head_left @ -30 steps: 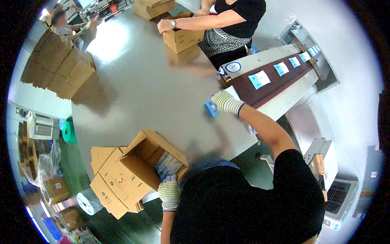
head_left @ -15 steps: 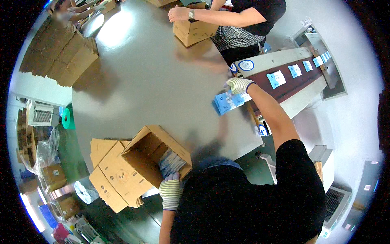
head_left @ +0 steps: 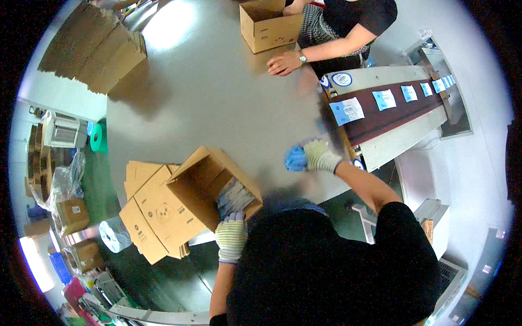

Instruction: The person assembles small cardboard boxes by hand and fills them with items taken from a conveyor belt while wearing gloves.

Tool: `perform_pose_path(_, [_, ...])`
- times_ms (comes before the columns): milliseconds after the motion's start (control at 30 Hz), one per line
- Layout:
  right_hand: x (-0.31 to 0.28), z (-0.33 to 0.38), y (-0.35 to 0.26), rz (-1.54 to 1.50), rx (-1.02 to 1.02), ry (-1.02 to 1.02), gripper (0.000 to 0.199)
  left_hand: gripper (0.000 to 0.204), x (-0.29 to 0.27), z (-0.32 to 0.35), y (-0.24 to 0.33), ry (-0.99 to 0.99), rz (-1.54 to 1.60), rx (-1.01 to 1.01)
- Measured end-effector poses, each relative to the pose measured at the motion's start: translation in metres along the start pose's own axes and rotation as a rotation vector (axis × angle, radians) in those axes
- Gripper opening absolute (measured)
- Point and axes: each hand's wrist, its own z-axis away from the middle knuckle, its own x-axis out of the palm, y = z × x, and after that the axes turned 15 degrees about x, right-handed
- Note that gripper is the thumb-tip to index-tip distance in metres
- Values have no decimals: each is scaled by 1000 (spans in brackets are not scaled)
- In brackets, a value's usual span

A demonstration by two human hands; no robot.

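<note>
An open cardboard box (head_left: pixel 228 164) stands tilted toward me at the near side of the table, with several pale blue packets (head_left: pixel 234 198) lying inside. My left hand (head_left: pixel 231 239), in a striped knit glove, is closed over the box's near rim beside those packets. My right hand (head_left: pixel 322 156), gloved likewise, grips a bunch of blue packets (head_left: pixel 296 158) above the table, right of the box. Motion smears these packets, so their number cannot be told. Beyond that hand, more blue-and-white packets (head_left: pixel 347 111) lie in a row on a dark conveyor belt (head_left: pixel 370 128).
Flattened cartons (head_left: pixel 157 214) lie left of and under the box on the grey table (head_left: pixel 201 108). Across it, a co-worker's hand (head_left: pixel 284 63) rests beside another open carton (head_left: pixel 272 33). A tall cardboard stack (head_left: pixel 95 49) stands far left.
My right hand has drawn the packets away from the conveyor's end, nearer to me. My left hand stays at the box rim. The co-worker's hand has come down onto the table.
</note>
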Motion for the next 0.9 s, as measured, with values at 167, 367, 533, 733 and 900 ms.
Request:
perform_pose_path(167, [45, 58, -45, -233, -29, 17, 62, 22, -2, 1, 4, 42, -10, 34])
perform_pose_path(367, [12, 57, -59, -1126, -184, 128, 83, 21, 0, 4, 9, -66, 17, 13])
perform_pose_path(533, [-138, 98, -137, -1053, -895, 6, 67, 18, 18, 18, 16, -96, -48, 72])
perform_pose_path(733, [-107, 65, -243, -67, -546, 400, 44, 18, 20, 24, 26, -4, -144, 79])
perform_pose_path(900, [-35, 70, -244, -331, -526, 27, 29, 20, 25, 29, 23, 1, -110, 76])
